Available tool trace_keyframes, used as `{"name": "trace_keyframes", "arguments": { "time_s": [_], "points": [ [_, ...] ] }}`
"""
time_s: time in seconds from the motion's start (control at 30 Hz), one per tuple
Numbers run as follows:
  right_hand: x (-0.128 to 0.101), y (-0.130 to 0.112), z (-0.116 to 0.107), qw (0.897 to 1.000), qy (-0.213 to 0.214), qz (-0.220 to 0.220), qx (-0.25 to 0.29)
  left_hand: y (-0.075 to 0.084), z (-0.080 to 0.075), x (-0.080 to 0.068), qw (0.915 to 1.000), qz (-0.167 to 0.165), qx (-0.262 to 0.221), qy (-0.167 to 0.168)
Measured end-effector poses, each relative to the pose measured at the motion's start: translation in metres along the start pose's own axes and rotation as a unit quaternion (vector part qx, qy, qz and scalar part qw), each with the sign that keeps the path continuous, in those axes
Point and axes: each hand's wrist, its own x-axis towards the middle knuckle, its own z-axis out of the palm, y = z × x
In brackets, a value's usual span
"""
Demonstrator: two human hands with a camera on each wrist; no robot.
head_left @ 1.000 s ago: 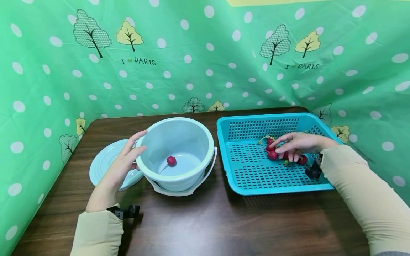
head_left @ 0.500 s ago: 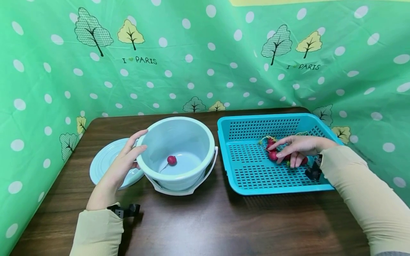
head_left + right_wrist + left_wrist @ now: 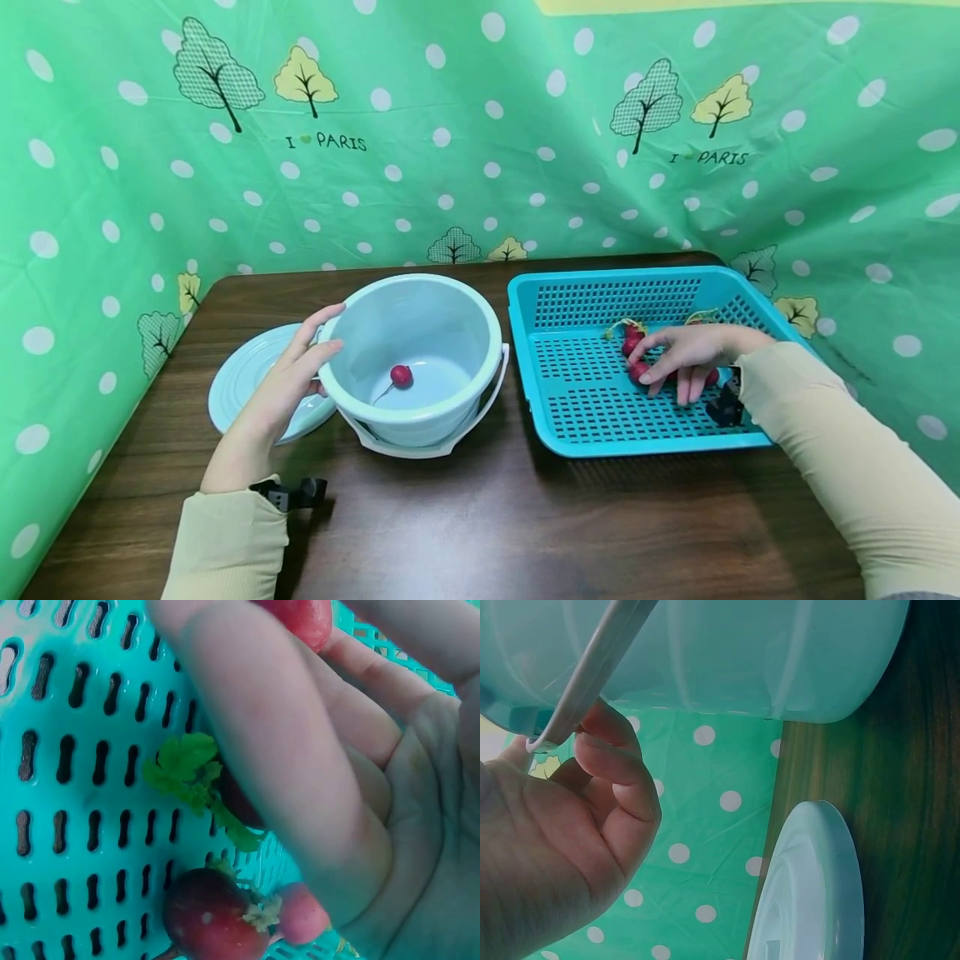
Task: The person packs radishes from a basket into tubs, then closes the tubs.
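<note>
Glistening red radishes (image 3: 639, 371), leafy-topped

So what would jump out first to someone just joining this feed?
Probably the red radishes lying in the turquoise slotted basket on the right, with the right hand down over them, fingers touching. Next, the pale blue bucket at centre, one radish on its floor, the left hand gripping its rim, and its lid flat on the table behind that hand.
</note>
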Motion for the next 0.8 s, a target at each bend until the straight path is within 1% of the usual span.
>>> {"name": "trace_keyframes", "arguments": {
  "time_s": [0.13, 0.27, 0.4, 0.67, 0.8],
  "points": [
    [0.002, 0.0007, 0.0009, 1.0, 0.001, -0.002, 0.005, -0.0002, 0.0003, 0.0002, 1.0, -0.001, -0.001, 0.001],
    [0.0029, 0.0011, 0.0005, 1.0, -0.009, -0.014, 0.013, -0.0003, 0.0004, -0.0001, 1.0, -0.002, -0.002, 0.002],
    [0.002, 0.0006, 0.0004, 0.999, -0.02, -0.033, 0.022, -0.0005, 0.0004, 0.0, 1.0, -0.002, -0.002, 0.003],
    [0.0003, -0.002, 0.0014, 0.997, -0.011, -0.07, 0.031, -0.0012, -0.0001, 0.0005, 1.0, -0.001, -0.002, 0.002],
    [0.0006, -0.001, -0.0003, 0.995, -0.014, -0.096, 0.039, -0.0016, -0.0003, 0.0006, 1.0, 0.001, -0.004, -0.002]
  ]
}}
